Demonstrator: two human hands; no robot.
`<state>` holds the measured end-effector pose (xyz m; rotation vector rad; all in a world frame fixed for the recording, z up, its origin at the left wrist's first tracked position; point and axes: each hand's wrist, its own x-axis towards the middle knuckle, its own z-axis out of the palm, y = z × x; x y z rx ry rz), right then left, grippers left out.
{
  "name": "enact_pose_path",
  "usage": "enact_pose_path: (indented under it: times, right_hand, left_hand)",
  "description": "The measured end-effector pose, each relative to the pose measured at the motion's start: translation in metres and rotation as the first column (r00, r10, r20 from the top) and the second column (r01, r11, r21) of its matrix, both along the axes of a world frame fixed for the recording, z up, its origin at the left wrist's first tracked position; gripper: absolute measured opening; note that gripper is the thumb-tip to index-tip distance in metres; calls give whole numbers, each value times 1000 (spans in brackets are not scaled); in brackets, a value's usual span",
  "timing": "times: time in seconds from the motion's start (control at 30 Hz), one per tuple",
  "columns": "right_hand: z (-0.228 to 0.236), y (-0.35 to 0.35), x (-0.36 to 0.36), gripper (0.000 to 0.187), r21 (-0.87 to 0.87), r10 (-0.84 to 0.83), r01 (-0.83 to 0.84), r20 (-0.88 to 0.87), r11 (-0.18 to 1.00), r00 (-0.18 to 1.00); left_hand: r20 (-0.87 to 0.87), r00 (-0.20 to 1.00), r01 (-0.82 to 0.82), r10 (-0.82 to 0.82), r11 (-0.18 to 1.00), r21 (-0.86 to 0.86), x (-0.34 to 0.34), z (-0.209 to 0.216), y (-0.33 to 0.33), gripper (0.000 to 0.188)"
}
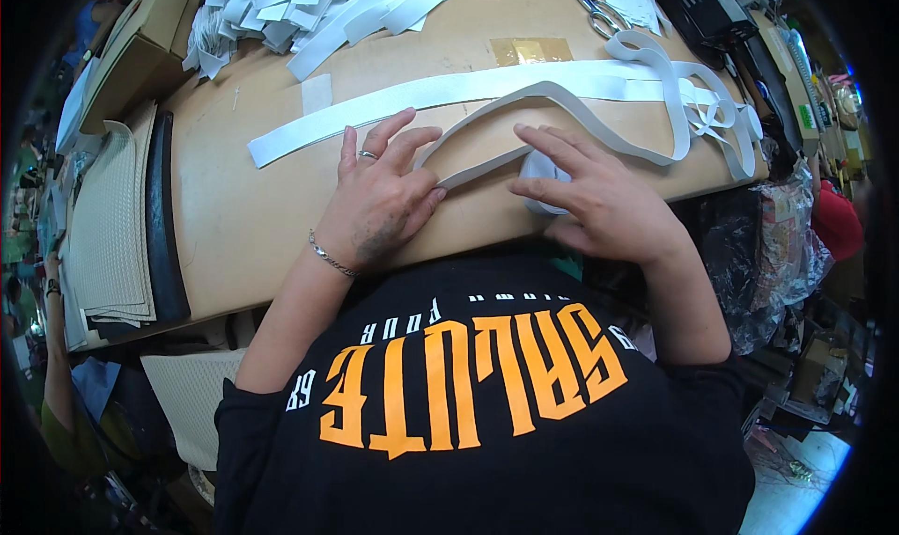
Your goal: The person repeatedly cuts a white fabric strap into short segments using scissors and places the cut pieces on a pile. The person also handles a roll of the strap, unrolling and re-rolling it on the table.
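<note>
A black short-sleeved shirt with orange-and-white lettering is worn; the left hand is adorned by a ring, its wrist by a chain bracelet.

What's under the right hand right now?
Beneath the right hand, part of a white object shows, with tan tabletop beside it. The rest of it, and anything under the palm, is covered.
</note>
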<state>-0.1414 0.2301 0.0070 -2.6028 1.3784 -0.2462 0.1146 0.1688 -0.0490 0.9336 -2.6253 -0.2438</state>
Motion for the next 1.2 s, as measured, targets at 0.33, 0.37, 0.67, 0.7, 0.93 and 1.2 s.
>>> enact_pose_path:
  times: [0.33,0.37,0.67,0.7,0.93,1.2]
  right_hand:
    - [-5,1,8,55,-139,-168,165,-16,977,986]
    - [-6,-1,5,53,-100,-115,114,-6,988,993]
    - [-16,1,9,51,64,-430,440,-124,896,894]
    - [-14,2,8,54,60,-364,370,-88,927,927]
    - [-9,0,0,65,97,-116,122,-57,988,992]
    - [-8,15,14,66,139,-366,368,-46,919,930]
  left_hand:
    - [-2,999,-34,34,999,1,10,-2,2,10]
    - [-3,1000,-30,30,1000,-4,10,-2,1,10]
    - [11,999,-43,43,999,-2,16,-1,1,10]
    - [14,999,-45,45,999,-4,17,-1,0,10]
    - [19,997,-69,69,998,-14,24,1,-1,12]
    - [21,991,-134,134,991,-30,27,2,-5,15]
